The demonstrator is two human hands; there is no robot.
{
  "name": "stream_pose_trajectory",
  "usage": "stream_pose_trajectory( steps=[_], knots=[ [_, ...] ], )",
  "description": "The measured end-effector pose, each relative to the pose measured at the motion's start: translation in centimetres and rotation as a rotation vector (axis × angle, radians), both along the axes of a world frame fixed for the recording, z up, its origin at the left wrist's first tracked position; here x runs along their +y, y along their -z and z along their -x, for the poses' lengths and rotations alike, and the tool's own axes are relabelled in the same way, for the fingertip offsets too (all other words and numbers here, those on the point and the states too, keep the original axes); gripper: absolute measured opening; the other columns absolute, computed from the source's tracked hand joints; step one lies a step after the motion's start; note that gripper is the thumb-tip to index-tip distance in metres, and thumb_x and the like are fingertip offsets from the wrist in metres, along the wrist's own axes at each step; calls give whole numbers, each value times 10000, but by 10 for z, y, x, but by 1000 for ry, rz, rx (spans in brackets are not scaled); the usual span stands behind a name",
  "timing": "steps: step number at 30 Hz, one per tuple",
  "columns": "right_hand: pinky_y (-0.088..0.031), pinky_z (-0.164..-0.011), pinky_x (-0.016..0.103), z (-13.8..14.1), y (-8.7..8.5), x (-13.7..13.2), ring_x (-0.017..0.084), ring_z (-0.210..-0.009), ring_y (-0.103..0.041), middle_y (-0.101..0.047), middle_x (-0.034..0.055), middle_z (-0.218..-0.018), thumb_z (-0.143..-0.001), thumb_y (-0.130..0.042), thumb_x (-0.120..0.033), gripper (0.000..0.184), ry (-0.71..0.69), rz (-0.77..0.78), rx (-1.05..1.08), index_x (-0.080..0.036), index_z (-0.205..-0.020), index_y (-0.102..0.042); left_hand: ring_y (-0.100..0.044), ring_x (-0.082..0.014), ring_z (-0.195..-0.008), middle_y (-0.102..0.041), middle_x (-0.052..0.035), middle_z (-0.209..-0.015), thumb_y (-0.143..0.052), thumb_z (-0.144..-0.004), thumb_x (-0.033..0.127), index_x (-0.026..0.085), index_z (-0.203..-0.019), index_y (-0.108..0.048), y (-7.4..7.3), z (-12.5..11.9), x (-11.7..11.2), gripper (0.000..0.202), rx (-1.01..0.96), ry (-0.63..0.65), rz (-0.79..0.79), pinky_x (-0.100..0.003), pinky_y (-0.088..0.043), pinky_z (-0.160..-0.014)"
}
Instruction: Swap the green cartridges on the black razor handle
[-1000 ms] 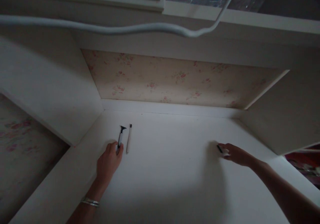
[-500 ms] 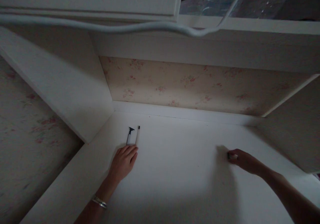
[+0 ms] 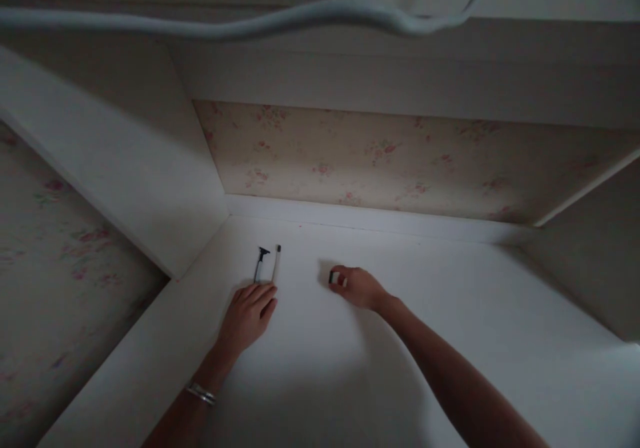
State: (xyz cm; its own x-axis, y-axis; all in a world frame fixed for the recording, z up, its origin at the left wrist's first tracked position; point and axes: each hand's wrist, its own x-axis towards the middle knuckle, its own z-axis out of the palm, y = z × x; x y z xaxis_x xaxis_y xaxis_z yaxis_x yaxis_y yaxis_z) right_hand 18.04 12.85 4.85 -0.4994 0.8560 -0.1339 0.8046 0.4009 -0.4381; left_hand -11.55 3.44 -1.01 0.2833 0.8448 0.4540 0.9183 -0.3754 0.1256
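Note:
A dark razor and a pale slim stick with a dark tip lie side by side on the white shelf surface. My left hand rests flat on the surface with fingers stretched out, its fingertips at the near ends of both items. A bracelet circles that wrist. My right hand is closed around a small white and dark object, a little to the right of the stick.
White side panels wall in the recess on the left and right. Floral wallpaper covers the back. A white cable hangs across the top, under an upper shelf.
My right hand has carried the small object leftward across the surface, from the right side to near the stick. My left hand has let go of the razor and lies flat.

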Motion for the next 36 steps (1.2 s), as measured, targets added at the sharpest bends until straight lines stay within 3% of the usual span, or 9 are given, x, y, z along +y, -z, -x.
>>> stream_pose_trajectory(
  steps=[5,11,19,27,31,36],
  knots=[
    [-464,-720,322,84,8,6,272,-901,-650,-709,56,-936,-854,-562,-401,376,-59,12,-50,-240,-1192,-596,-529,-259,-1142,-599,-48,-1262,-490,-924,281,248,-1214,-594,-6,-1,-1,310,37,13,27,-461,-428,-939],
    [-479,-770,388,124,12,17,308,-979,-626,-664,126,-1097,-855,-547,-433,421,-25,21,-122,-210,-1210,-583,-539,-252,-1132,-622,-41,-1229,-486,-933,275,268,-1185,-618,-5,1,0,284,9,31,26,-467,-421,-940],
    [-479,-794,410,129,11,16,318,-1002,-617,-660,136,-1107,-877,-519,-432,429,-35,10,-130,-206,-1239,-568,-548,-237,-1146,-630,-36,-1218,-488,-933,264,259,-1154,-626,-4,1,0,260,-33,33,29,-452,-402,-957],
    [-479,-786,417,133,15,17,320,-998,-619,-662,102,-1114,-873,-549,-469,446,1,23,-102,-288,-1281,-545,-588,-221,-1098,-645,-50,-1190,-484,-927,239,251,-1115,-642,-6,-1,-2,245,-56,33,12,-439,-406,-953],
    [-468,-806,424,127,19,14,333,-1016,-606,-651,117,-1133,-866,-572,-485,548,-3,19,-21,-270,-1359,-469,-609,-218,-1062,-645,-50,-1190,-486,-921,238,254,-1120,-641,-7,-1,-3,252,-60,29,9,-436,-419,-937],
    [-464,-772,316,105,23,-3,251,-886,-640,-699,51,-943,-899,-562,-424,512,-16,12,146,-239,-1365,-457,-621,-220,-1033,-643,-53,-1194,-487,-917,238,258,-1124,-641,-7,-1,-4,259,-68,20,1,-438,-416,-945]
  ],
)
